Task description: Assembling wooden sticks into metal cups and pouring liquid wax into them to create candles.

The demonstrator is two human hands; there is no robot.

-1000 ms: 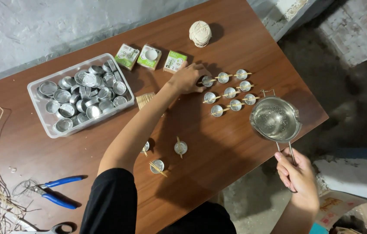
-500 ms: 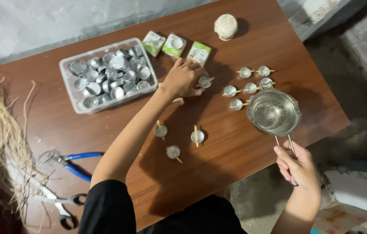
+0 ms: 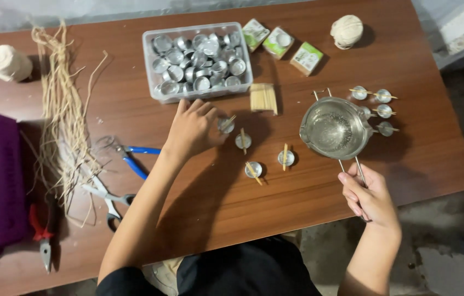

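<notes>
Brown table; tealight cup at left fingers

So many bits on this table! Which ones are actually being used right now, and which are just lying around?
In use:
left hand on a small metal cup
right hand holding the metal pot
cups with sticks

Lying about:
tub of empty cups
blue pliers
scissors
straw bundle
twine ball

Single head-worn view: looks steeply down from above onto the brown bench, moderately near, whole benchtop framed.
</notes>
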